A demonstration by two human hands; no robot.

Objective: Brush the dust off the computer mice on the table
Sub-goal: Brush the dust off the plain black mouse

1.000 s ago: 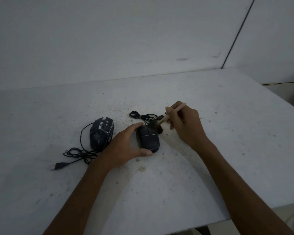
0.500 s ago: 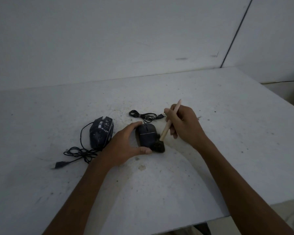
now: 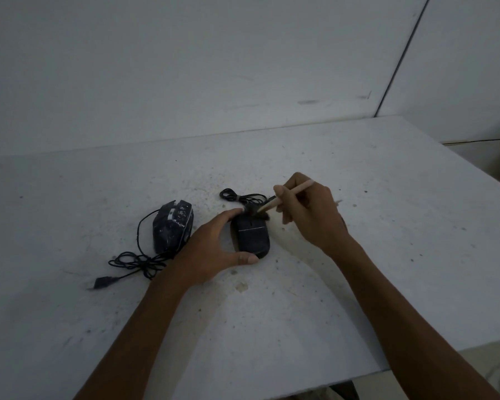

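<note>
USB plug (image 3: 103,282) and tangled cable (image 3: 139,259) lie toward left edge of table (image 3: 387,226); cable runs to dusty mouse (image 3: 172,226), white-speckled, flat mid-table. Just right of it, left hand (image 3: 211,249) grips plain black mouse (image 3: 253,235), thumb at near end, forefinger at far end. Behind that mouse, toward far edge: second cable coil (image 3: 240,196). Dark bristles of brush (image 3: 269,204) touch mouse's far end, wooden handle tilted up right. Fingers of right hand (image 3: 309,212) curled, pinching handle.
</note>
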